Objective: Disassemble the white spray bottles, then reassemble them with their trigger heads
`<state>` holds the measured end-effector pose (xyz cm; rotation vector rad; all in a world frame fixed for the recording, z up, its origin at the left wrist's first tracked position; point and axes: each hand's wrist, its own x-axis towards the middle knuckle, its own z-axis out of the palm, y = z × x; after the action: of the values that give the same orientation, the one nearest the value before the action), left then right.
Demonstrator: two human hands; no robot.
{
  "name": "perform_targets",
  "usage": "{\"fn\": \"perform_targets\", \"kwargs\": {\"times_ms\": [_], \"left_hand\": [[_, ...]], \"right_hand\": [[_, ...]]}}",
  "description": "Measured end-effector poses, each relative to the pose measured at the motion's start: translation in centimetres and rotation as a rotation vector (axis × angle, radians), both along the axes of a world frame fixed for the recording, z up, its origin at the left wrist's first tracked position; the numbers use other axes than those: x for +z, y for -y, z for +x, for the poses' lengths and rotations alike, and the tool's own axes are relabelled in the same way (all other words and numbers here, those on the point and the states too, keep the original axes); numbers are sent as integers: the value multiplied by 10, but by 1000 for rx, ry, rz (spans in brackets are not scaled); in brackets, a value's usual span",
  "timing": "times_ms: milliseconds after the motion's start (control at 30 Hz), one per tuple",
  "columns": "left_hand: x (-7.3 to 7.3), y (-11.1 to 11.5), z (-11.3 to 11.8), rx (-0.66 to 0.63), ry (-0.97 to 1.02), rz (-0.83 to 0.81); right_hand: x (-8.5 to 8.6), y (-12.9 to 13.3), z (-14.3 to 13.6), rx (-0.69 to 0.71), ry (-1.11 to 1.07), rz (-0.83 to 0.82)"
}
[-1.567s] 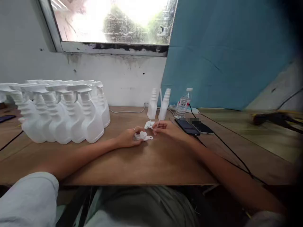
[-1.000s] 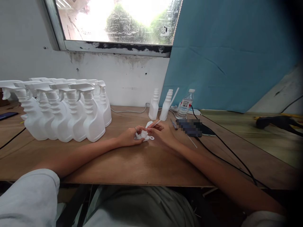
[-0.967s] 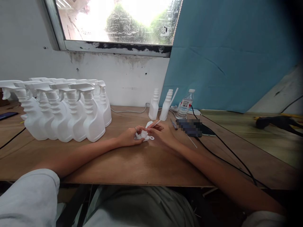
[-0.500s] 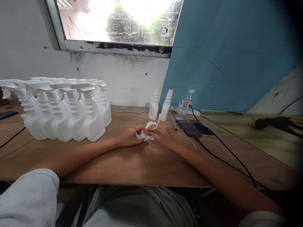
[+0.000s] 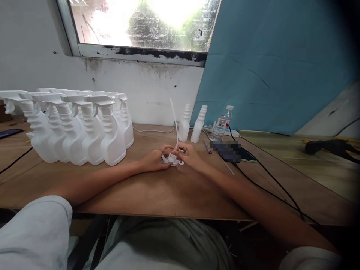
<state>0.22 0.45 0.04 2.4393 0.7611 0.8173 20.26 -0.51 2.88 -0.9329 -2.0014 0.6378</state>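
Note:
At the middle of the table, my left hand (image 5: 156,159) is closed, thumb and fingers curled around a small white plastic sprayer part (image 5: 172,158). Facing it, my right hand (image 5: 190,155) pinches a thin white dip tube (image 5: 173,114) near its lower end. The tube stands almost upright, leaning a little left, with its foot close to the sprayer part. Whether the two are joined is hidden by my fingers. A small white ring (image 5: 181,162) lies just below my right fingertips.
Several white spray bottles (image 5: 112,144) with trigger heads stand packed together on the left. Two headless white bottles (image 5: 184,127) and a clear water bottle (image 5: 222,125) stand behind my hands. A screwdriver-like tool (image 5: 207,147), a phone (image 5: 247,155) and black cables (image 5: 267,187) lie on the right.
The dip tube has swung from a low slant to nearly upright, and more of its length shows. My right fingers have shifted to pinch it lower down. The left hand has barely moved.

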Motion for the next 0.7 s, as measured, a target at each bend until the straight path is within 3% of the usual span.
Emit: {"fn": "perform_targets", "kwargs": {"times_ms": [233, 367, 400, 467, 567, 700], "left_hand": [[-1, -1, 0, 24, 16, 13], [-1, -2, 1, 17, 31, -2], [-1, -2, 1, 27, 25, 3], [0, -1, 0, 42, -2, 28], [1, -1, 0, 48, -40, 61], [0, -1, -1, 56, -41, 66]], "right_hand": [[-8, -2, -5, 2, -41, 31], [-4, -14, 20, -1, 31, 28], [-1, -20, 33, -98, 60, 19], [5, -35, 67, -446, 235, -12], [12, -55, 127, -713, 335, -23], [5, -64, 188, -1032, 455, -82]]}}
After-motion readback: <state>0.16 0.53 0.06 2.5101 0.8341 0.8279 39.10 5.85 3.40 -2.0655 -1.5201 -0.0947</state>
